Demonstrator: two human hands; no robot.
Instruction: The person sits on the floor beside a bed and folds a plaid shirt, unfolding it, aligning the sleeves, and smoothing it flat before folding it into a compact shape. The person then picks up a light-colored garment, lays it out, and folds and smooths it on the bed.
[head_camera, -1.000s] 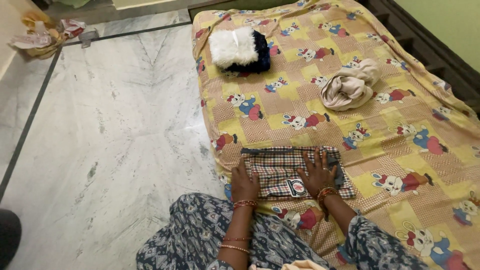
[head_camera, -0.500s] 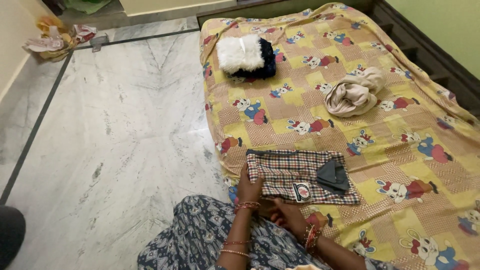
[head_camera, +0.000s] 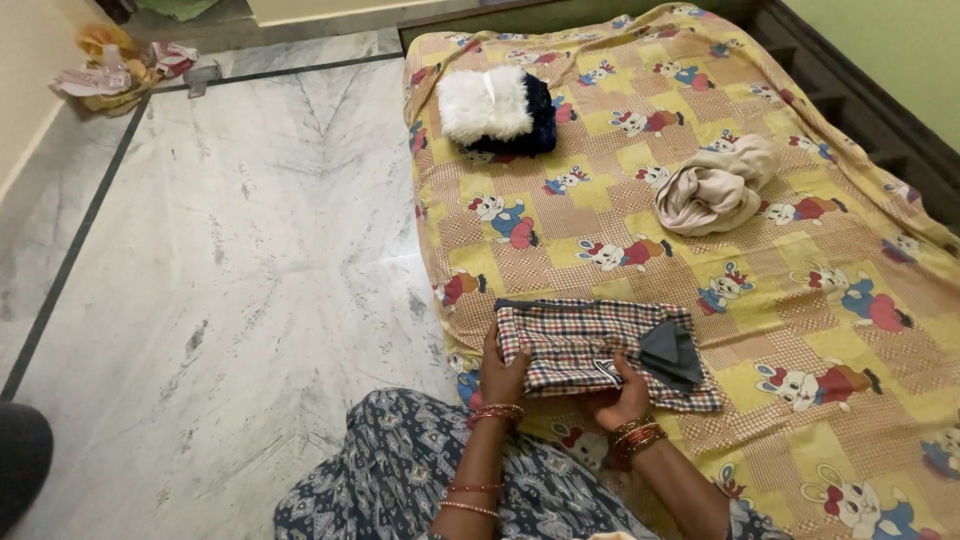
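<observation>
Head: two hands (head_camera: 505, 375) (head_camera: 618, 398) grip one checked garment (head_camera: 600, 350).

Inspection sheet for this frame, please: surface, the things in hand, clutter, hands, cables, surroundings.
Surface: bed under a yellow cartoon-print sheet, beside a grey marble floor.
Things in hand: folded checked garment at the near bed edge, a dark grey patch at its right end.
Clutter: white and dark fluffy bundle and crumpled beige cloth further up the bed.
Hands: left hand grips the garment's left end; right hand holds its near edge, fingers curled under. Bangles on both wrists.
Cables: nothing seen.
Surroundings: heap of small items in the floor's far corner; green wall at right; dark object at lower left.
</observation>
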